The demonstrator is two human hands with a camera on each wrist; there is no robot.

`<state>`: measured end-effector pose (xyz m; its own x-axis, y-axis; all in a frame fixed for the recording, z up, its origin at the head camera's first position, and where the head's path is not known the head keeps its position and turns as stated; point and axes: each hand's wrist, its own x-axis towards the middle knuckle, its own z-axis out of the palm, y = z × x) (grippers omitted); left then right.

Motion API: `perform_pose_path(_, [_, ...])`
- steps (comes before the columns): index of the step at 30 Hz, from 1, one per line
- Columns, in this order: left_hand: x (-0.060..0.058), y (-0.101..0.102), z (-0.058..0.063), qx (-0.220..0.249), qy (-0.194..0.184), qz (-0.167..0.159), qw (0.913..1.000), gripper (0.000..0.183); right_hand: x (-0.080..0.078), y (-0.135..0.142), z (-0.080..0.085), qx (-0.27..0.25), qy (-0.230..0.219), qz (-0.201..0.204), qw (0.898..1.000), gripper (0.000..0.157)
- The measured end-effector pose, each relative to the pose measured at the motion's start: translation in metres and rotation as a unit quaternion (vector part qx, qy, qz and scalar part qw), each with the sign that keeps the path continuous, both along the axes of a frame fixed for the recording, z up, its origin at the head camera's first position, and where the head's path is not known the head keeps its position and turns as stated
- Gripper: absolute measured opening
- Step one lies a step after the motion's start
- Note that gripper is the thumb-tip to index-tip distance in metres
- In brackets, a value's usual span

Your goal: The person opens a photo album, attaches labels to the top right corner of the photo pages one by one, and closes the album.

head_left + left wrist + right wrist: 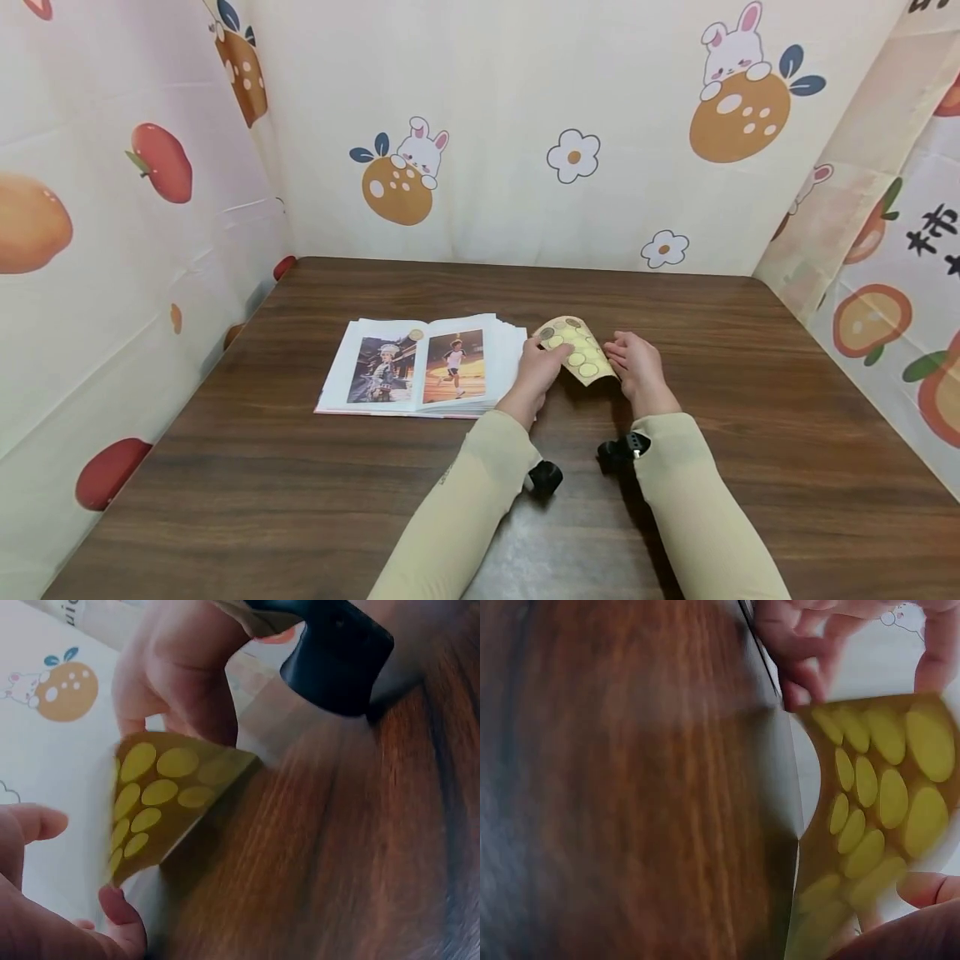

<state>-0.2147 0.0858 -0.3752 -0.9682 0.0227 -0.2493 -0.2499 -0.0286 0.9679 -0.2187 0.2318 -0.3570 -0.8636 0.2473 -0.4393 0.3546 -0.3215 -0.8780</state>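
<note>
In the head view, a yellowish sheet of round stickers is raised over the table and bowed. My left hand holds its left side, the thumb lying over the front. At the opposite edge my right hand has its fingers against the sheet, partly hidden behind it. Both wrist views show the sheet curved between the two hands, with rows of yellow circles. To the left lies an open photo album, with a photo on each visible page. A round sticker sits at the top corner of the left photo.
The dark wooden table carries the album and runs back to a patterned curtain. More printed cloth hangs at both sides. Each wrist wears a small black camera.
</note>
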Motion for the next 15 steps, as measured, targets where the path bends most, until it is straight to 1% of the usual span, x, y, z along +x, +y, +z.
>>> perform_pose_path(2, [-0.0007, -0.0001, -0.0026, 0.002, -0.001, -0.002, 1.0000, 0.074, 0.0001, 0.0001, -0.0003, 0.003, 0.001, 0.004, 1.000, 0.055])
perform_pose_path(3, [-0.0012, -0.0001, -0.0038, -0.009, 0.008, -0.002, 0.9999, 0.075, 0.0001, 0.0001, -0.0006, 0.004, 0.003, 0.007, 1.000, 0.055])
perform_pose_path(4, [-0.0018, -0.0004, -0.0053, -0.025, 0.021, -0.004, 0.9994, 0.076, 0.0000, 0.0001, -0.0008, 0.005, 0.003, 0.009, 1.000, 0.055])
perform_pose_path(6, [-0.0021, -0.0012, -0.0072, -0.084, 0.052, -0.017, 0.9950, 0.071, -0.0005, 0.0001, -0.0013, 0.007, 0.003, 0.013, 1.000, 0.055])
perform_pose_path(7, [-0.0024, -0.0016, -0.0083, -0.114, 0.068, -0.024, 0.9909, 0.067, -0.0007, 0.0001, -0.0014, 0.007, 0.003, 0.014, 1.000, 0.055])
perform_pose_path(8, [-0.0027, -0.0022, -0.0092, -0.155, 0.087, -0.028, 0.9837, 0.062, -0.0012, 0.0004, -0.0017, 0.008, 0.003, 0.016, 1.000, 0.055])
perform_pose_path(9, [-0.0029, -0.0028, -0.0096, -0.196, 0.103, -0.032, 0.9746, 0.058, -0.0015, 0.0007, -0.0019, 0.010, 0.003, 0.017, 1.000, 0.054])
perform_pose_path(10, [-0.0028, -0.0034, -0.0098, -0.218, 0.114, -0.040, 0.9684, 0.056, -0.0017, 0.0012, -0.0021, 0.011, 0.003, 0.019, 1.000, 0.054])
perform_pose_path(11, [-0.0025, -0.0037, -0.0094, -0.229, 0.124, -0.045, 0.9645, 0.056, -0.0020, 0.0015, -0.0020, 0.014, 0.004, 0.023, 1.000, 0.054])
perform_pose_path(12, [-0.0025, -0.0040, -0.0090, -0.231, 0.134, -0.047, 0.9625, 0.057, -0.0023, 0.0022, -0.0021, 0.017, 0.004, 0.027, 0.999, 0.054])
perform_pose_path(14, [-0.0024, -0.0045, -0.0071, -0.222, 0.154, -0.045, 0.9618, 0.061, -0.0030, 0.0035, -0.0021, 0.024, 0.005, 0.034, 0.999, 0.053])
perform_pose_path(15, [-0.0025, -0.0049, -0.0059, -0.213, 0.161, -0.042, 0.9628, 0.062, -0.0035, 0.0040, -0.0022, 0.027, 0.004, 0.040, 0.999, 0.053])
